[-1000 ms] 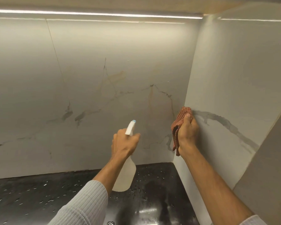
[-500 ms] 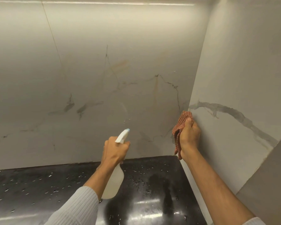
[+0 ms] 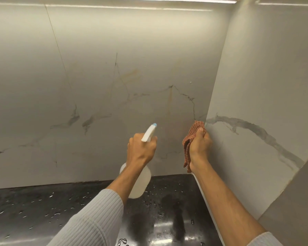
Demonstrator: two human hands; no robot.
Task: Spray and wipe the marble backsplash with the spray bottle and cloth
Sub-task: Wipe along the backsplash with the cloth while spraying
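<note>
Right now the left hand [image 3: 141, 150] is wrapped around the spray bottle [image 3: 140, 181], nozzle aimed up at the backsplash [image 3: 114, 86]. Just right of the bottle, the right hand [image 3: 199, 144] clutches the bunched cloth [image 3: 191, 137] against the corner (nearer hand for wiping).

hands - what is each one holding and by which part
Left hand grips the spray bottle at its neck, below the nozzle. Right hand holds the bunched cloth, fingers wrapped round its middle.
</note>
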